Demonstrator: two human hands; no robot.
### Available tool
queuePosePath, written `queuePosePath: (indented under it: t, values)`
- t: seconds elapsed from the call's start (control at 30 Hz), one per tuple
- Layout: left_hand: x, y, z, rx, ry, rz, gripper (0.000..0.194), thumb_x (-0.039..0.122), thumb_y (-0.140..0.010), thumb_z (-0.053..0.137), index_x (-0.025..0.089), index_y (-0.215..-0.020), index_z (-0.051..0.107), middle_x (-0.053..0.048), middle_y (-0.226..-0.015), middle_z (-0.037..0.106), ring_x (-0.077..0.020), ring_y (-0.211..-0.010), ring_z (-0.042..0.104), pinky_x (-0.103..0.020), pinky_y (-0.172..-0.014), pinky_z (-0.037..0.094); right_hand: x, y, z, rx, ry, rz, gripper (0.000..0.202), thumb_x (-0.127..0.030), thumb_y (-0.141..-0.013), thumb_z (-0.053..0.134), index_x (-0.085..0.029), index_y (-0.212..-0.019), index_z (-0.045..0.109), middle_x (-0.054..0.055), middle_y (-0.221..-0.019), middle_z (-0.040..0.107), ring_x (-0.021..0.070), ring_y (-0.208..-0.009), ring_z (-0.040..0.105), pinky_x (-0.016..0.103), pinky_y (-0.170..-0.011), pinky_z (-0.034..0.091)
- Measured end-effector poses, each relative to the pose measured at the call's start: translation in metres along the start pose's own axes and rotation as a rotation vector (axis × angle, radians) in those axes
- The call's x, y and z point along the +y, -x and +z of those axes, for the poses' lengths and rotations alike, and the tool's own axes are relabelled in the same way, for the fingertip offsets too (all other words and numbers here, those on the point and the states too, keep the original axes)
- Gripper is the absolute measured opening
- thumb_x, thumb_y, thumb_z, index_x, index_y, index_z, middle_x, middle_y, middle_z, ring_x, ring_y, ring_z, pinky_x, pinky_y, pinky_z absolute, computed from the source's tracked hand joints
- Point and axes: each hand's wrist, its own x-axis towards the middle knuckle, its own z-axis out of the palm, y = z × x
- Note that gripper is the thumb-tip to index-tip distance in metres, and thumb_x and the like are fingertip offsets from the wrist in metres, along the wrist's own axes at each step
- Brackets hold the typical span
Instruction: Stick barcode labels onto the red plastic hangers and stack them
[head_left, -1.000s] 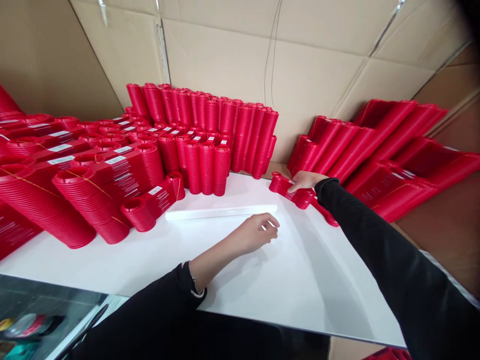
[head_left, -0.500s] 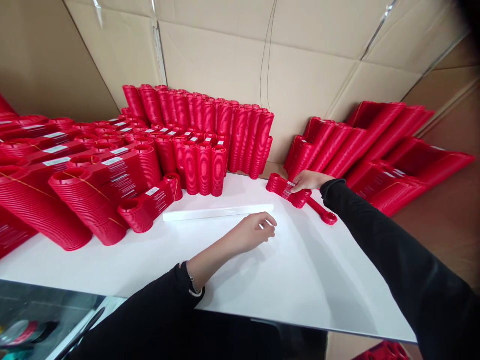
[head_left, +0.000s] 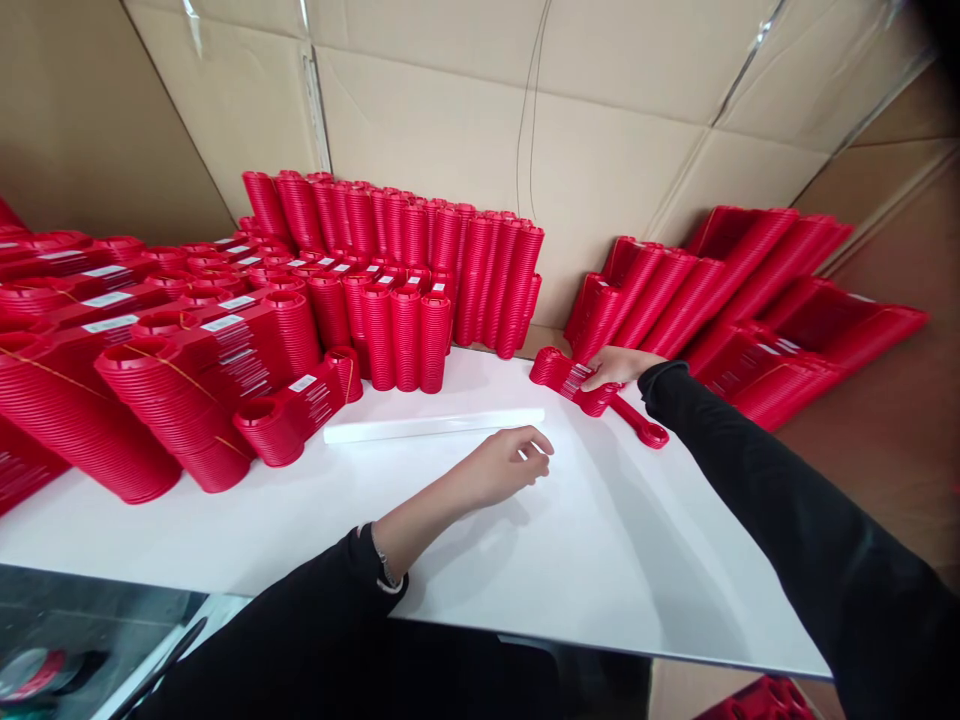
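My right hand [head_left: 619,367] is closed on the right part of a short stack of red plastic pieces [head_left: 555,370], which stands on the white tabletop. Each piece looks like a flat bar with a ring at either end; I cannot tell its exact kind. Beside that stack a loose red piece [head_left: 643,424] lies flat, partly hidden by the stack. My left hand [head_left: 517,465] hovers over the table's middle, fingers loosely curled and apart, with nothing visible in it. Just behind it lies a long white strip [head_left: 435,427].
Tall red stacks [head_left: 375,225], many with white labels and some tied with thin cord, fill the left and back of the white table [head_left: 480,560]. More stacks [head_left: 757,290] lean at the right. Cardboard walls [head_left: 427,120] enclose the back. Below the front edge are a bottle [head_left: 41,672] and more red pieces [head_left: 757,700].
The whole view has shifted slightly. Both hands stay in nearly the same places, the right on the short stack and the left above the table.
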Motion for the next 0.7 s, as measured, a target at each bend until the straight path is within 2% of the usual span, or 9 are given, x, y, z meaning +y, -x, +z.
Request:
queuePosePath:
  t: [0.17,0.37,0.57,0.7]
  values:
    - [-0.001,0.000,0.000,-0.001,0.001,0.007,0.021,0.030,-0.079,0.045,0.019,-0.095,0.054,-0.002,-0.088,0.062,-0.0128,-0.073,0.057,-0.023,-0.063,0.041,0.000,-0.006,0.010,-0.086,-0.033,0.087,0.030,-0.032,-0.087,0.053,-0.014,-0.111,0.055,0.006,-0.105,0.059,0.0171,-0.087,0.059,0.034,-0.072,0.052]
    - [-0.002,-0.001,0.000,-0.002,-0.003,0.027,0.021,0.030,-0.080,0.045,0.019,-0.095,0.054,-0.002,-0.089,0.062,-0.0131,-0.074,0.057,-0.024,-0.067,0.043,0.002,-0.009,0.016,-0.106,-0.004,0.102,0.031,-0.032,-0.087,0.053,-0.014,-0.113,0.055,0.007,-0.110,0.058,0.0186,-0.092,0.059,0.037,-0.077,0.051]
    - [-0.004,-0.001,0.001,-0.002,-0.011,0.047,0.022,0.029,-0.080,0.043,0.019,-0.096,0.054,-0.003,-0.089,0.062,-0.0128,-0.074,0.058,-0.025,-0.069,0.045,-0.001,-0.005,0.016,-0.058,0.052,0.057,0.030,-0.033,-0.087,0.052,-0.014,-0.109,0.057,0.006,-0.108,0.058,0.0198,-0.092,0.058,0.037,-0.077,0.051]
    - [-0.003,0.000,0.000,0.006,-0.032,0.051,0.022,0.028,-0.080,0.043,0.019,-0.096,0.054,-0.002,-0.090,0.062,-0.0122,-0.074,0.057,-0.025,-0.069,0.045,-0.003,-0.005,0.011,0.034,0.088,0.005,0.030,-0.035,-0.086,0.054,-0.013,-0.106,0.058,0.006,-0.106,0.059,0.0207,-0.092,0.058,0.037,-0.078,0.050]
